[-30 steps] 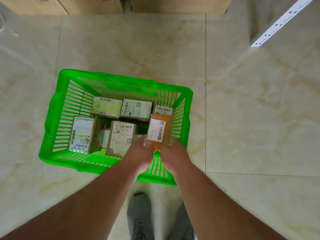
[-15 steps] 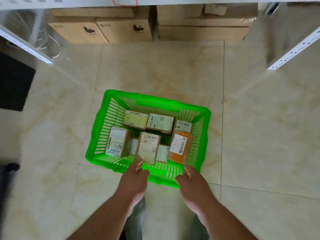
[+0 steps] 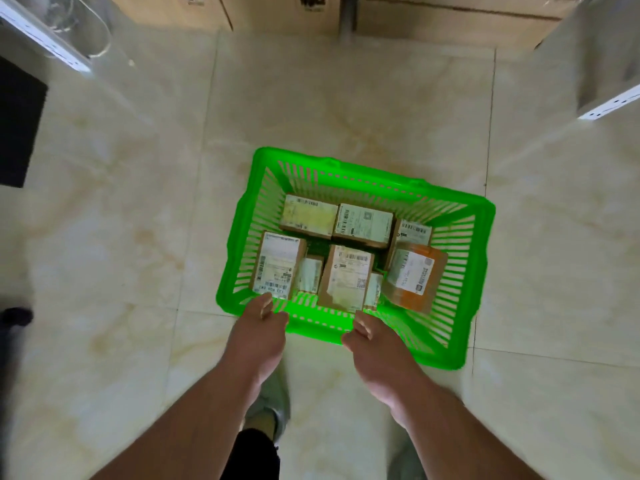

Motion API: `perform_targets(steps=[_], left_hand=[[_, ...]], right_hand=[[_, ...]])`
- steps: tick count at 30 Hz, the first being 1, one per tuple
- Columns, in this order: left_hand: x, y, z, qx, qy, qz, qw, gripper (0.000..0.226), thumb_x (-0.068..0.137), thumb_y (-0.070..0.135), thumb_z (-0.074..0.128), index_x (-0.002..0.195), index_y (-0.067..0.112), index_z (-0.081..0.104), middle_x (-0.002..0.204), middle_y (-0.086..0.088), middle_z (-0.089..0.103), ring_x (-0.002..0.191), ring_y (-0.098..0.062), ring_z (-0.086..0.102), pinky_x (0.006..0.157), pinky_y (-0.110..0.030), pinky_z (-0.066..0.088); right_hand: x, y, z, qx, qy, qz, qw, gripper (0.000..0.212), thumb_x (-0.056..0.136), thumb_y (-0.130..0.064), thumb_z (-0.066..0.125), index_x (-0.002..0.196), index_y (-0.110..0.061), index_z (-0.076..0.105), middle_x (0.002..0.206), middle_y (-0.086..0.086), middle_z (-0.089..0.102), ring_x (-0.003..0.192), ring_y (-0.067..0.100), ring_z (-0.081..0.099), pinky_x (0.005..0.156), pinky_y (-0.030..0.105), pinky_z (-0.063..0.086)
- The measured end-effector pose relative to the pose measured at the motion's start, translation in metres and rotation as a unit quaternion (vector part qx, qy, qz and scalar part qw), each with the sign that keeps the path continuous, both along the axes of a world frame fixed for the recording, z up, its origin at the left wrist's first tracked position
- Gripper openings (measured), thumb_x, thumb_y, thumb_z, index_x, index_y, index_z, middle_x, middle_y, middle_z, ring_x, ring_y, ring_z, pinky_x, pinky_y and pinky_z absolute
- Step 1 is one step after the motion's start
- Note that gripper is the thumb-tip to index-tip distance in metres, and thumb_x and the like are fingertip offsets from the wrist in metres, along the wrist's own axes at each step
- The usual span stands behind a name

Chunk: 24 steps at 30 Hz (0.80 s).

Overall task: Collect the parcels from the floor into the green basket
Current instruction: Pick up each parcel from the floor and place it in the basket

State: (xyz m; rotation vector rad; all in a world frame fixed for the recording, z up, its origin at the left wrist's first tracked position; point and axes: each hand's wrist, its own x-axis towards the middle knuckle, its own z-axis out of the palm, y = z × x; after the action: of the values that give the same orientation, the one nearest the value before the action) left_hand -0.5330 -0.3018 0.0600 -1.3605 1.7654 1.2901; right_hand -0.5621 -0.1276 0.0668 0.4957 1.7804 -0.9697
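The green basket [image 3: 346, 172] stands on the tiled floor just ahead of me. It holds several brown parcels with white labels, such as one in the middle [image 3: 348, 278] and one at the left [image 3: 278, 268]. An orange parcel [image 3: 415, 277] lies at its right side. My left hand [image 3: 259, 332] closes on the near rim toward the left corner, thumb on top. My right hand [image 3: 372, 348] grips the same rim further right, thumb over the edge. The fingers of both hands are hidden under the rim.
Cardboard boxes [image 3: 277, 8] line the far wall under shelving. White shelf rails run at the upper left [image 3: 45, 39] and at the right [image 3: 609, 105]. A black mat [image 3: 17, 123] lies on the left. My shoe [image 3: 275, 407] is below the basket.
One second ago both hands were lowering the orange parcel into the basket. They let it go, drew back to the near rim, and now close on it.
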Motion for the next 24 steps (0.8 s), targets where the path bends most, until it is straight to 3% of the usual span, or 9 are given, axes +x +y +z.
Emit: perform_targets(steps=[2, 4, 7, 11, 14, 18, 20, 22, 24], left_hand=[[-0.005, -0.025, -0.002, 0.011, -0.006, 0.005, 1.0, 0.05, 0.095, 0.017, 0.059, 0.145, 0.016, 0.051, 0.146, -0.004, 0.056, 0.128, -0.024, 0.054, 0.103, -0.03, 0.04], [-0.013, -0.046, -0.001, 0.03, -0.003, 0.004, 1.0, 0.046, 0.089, 0.02, 0.059, 0.134, 0.026, 0.055, 0.137, -0.001, 0.061, 0.115, -0.021, 0.059, 0.102, -0.033, 0.046], [-0.029, -0.069, -0.001, 0.059, 0.024, -0.017, 0.998, 0.036, 0.095, 0.007, 0.053, 0.121, 0.032, 0.053, 0.126, 0.004, 0.063, 0.105, -0.018, 0.061, 0.082, -0.022, 0.046], [-0.05, -0.086, -0.01, 0.043, 0.033, -0.074, 0.996, 0.04, 0.095, 0.008, 0.048, 0.127, 0.026, 0.063, 0.127, 0.0, 0.067, 0.11, -0.023, 0.064, 0.087, -0.026, 0.047], [-0.058, -0.088, -0.019, 0.028, 0.032, -0.087, 0.995, 0.042, 0.096, 0.007, 0.046, 0.133, 0.021, 0.061, 0.123, -0.004, 0.066, 0.098, -0.019, 0.057, 0.08, -0.022, 0.04], [-0.06, -0.088, -0.041, 0.005, 0.019, -0.119, 0.993, 0.047, 0.097, 0.004, 0.043, 0.14, 0.018, 0.056, 0.131, -0.003, 0.064, 0.102, -0.021, 0.058, 0.077, -0.019, 0.037], [-0.06, -0.081, -0.055, -0.005, 0.017, -0.14, 0.99, 0.051, 0.094, 0.003, 0.044, 0.139, 0.022, 0.058, 0.139, -0.003, 0.064, 0.111, -0.023, 0.062, 0.075, -0.016, 0.04], [-0.062, -0.075, -0.065, -0.014, 0.013, -0.146, 0.989, 0.052, 0.09, 0.002, 0.045, 0.136, 0.023, 0.06, 0.134, -0.003, 0.067, 0.1, -0.02, 0.061, 0.059, -0.005, 0.038], [-0.064, -0.072, -0.075, -0.031, 0.004, -0.145, 0.989, 0.049, 0.087, 0.001, 0.046, 0.13, 0.019, 0.063, 0.127, -0.006, 0.07, 0.094, -0.022, 0.061, 0.047, -0.003, 0.032]], right_hand=[[-0.003, -0.023, -0.002, 0.022, -0.001, 0.001, 1.0, 0.045, 0.096, -0.02, 0.054, 0.141, -0.017, 0.051, 0.135, 0.009, 0.061, 0.119, 0.024, 0.059, 0.091, 0.031, 0.044], [-0.006, -0.045, -0.003, 0.034, -0.007, 0.004, 0.999, 0.036, 0.095, -0.021, 0.054, 0.13, -0.026, 0.057, 0.12, 0.003, 0.063, 0.101, 0.017, 0.059, 0.078, 0.025, 0.043], [-0.015, -0.077, -0.007, 0.043, -0.01, 0.009, 0.999, 0.017, 0.093, -0.019, 0.053, 0.103, -0.033, 0.056, 0.092, -0.005, 0.052, 0.078, 0.011, 0.049, 0.067, 0.025, 0.034], [-0.032, -0.114, -0.022, 0.049, -0.02, -0.008, 0.999, 0.03, 0.093, -0.015, 0.05, 0.122, -0.013, 0.059, 0.109, 0.011, 0.058, 0.1, 0.021, 0.056, 0.075, 0.028, 0.04], [-0.032, -0.127, -0.044, 0.065, -0.032, -0.023, 0.997, 0.007, 0.093, -0.015, 0.045, 0.092, -0.021, 0.044, 0.083, -0.005, 0.044, 0.071, 0.011, 0.042, 0.053, 0.026, 0.029], [-0.034, -0.145, -0.069, 0.055, -0.044, -0.031, 0.997, 0.026, 0.075, -0.029, 0.044, 0.1, -0.028, 0.038, 0.093, -0.004, 0.038, 0.089, 0.018, 0.038, 0.054, 0.024, 0.026], [-0.034, -0.147, -0.08, 0.047, -0.048, -0.052, 0.996, 0.031, 0.069, -0.027, 0.042, 0.101, -0.027, 0.044, 0.086, -0.004, 0.042, 0.078, 0.018, 0.042, 0.052, 0.023, 0.026], [-0.035, -0.147, -0.091, 0.04, -0.047, -0.075, 0.995, 0.032, 0.071, -0.021, 0.043, 0.101, -0.018, 0.056, 0.083, 0.0, 0.058, 0.067, 0.017, 0.052, 0.051, 0.025, 0.036], [-0.036, -0.147, -0.102, 0.028, -0.043, -0.083, 0.995, 0.043, 0.071, -0.019, 0.044, 0.108, -0.016, 0.065, 0.098, 0.008, 0.071, 0.072, 0.021, 0.063, 0.058, 0.027, 0.046]])
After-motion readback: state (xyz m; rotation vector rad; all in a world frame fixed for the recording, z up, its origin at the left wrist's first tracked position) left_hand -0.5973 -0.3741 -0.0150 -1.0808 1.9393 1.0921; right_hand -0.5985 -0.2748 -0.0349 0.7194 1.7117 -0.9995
